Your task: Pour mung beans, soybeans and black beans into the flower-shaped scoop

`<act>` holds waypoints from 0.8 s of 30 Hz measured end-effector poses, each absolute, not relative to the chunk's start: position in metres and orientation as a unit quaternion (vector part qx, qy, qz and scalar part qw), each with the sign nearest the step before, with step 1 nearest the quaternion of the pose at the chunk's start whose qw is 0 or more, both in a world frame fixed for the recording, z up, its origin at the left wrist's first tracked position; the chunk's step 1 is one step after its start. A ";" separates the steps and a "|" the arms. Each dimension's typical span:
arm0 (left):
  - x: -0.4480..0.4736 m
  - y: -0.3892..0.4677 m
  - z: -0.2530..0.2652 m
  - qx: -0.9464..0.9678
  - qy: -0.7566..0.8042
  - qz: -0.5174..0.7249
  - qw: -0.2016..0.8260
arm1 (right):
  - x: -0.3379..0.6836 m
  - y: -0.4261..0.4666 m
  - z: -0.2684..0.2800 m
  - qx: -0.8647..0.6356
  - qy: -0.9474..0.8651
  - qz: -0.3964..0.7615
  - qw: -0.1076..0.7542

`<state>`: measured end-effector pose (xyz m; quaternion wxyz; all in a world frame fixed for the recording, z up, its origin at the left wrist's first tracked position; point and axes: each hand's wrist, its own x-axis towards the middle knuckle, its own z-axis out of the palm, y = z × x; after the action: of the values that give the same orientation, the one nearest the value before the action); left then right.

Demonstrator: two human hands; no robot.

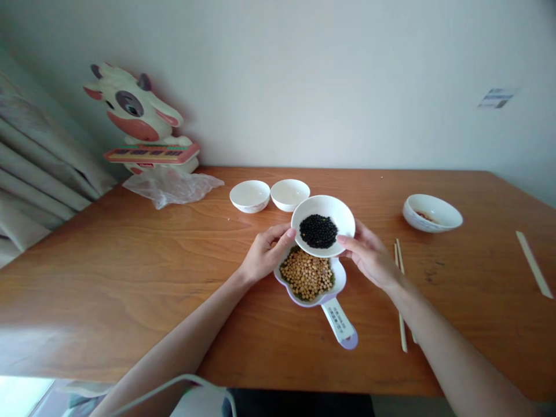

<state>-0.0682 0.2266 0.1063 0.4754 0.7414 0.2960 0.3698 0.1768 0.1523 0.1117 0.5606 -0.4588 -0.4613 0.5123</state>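
Note:
Between my two hands is a white bowl (345, 214) with black beans (318, 231) in it. My left hand (268, 252) grips its left rim with the thumb on the edge. My right hand (369, 255) grips the right side, thumb over the rim. The bowl is above the far part of a white and lilac handled scoop (341, 284), hiding some of it. Yellow soybeans (307, 275) fill the scoop, with some green beans showing at the edge. Its handle (341, 324) points toward me and bears printed text.
Two white bowls (249, 197) stand side by side behind. A third bowl (438, 217) at right holds something reddish. Chopsticks (402, 307) lie partly under my right forearm. A pale strip (534, 263), a plastic bag (174, 184) and a cow toy keyboard (152, 152) are also on the table.

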 end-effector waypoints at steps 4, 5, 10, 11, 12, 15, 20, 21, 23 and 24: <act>-0.072 0.228 0.106 0.781 0.278 0.369 0.421 | 0.177 0.153 0.113 -0.461 -0.496 0.491 0.547; -0.073 0.229 0.107 0.789 0.272 0.370 0.408 | 0.177 0.152 0.113 -0.463 -0.508 0.483 0.542; -0.074 0.228 0.107 0.803 0.268 0.378 0.374 | 0.178 0.151 0.113 -0.493 -0.566 0.414 0.514; -0.074 0.227 0.106 0.806 0.268 0.378 0.369 | 0.178 0.150 0.113 -0.502 -0.576 0.394 0.511; -0.074 0.227 0.106 0.808 0.268 0.377 0.364 | 0.179 0.149 0.113 -0.510 -0.584 0.375 0.508; -0.075 0.225 0.105 0.822 0.262 0.374 0.342 | 0.179 0.147 0.113 -0.520 -0.601 0.333 0.507; -0.079 0.227 0.105 0.861 0.240 0.369 0.256 | 0.178 0.146 0.111 -0.507 -0.622 0.298 0.516; -0.080 0.228 0.105 0.869 0.233 0.367 0.235 | 0.178 0.146 0.110 -0.503 -0.631 0.290 0.514; -0.082 0.230 0.105 0.883 0.222 0.362 0.199 | 0.179 0.147 0.106 -0.497 -0.652 0.270 0.506; -0.083 0.231 0.105 0.887 0.218 0.362 0.185 | 0.180 0.148 0.105 -0.494 -0.662 0.260 0.500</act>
<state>-0.0826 0.2306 0.1046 0.1855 0.8872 0.2180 0.3620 0.1803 0.1480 0.1047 0.5001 -0.4943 -0.6618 0.2601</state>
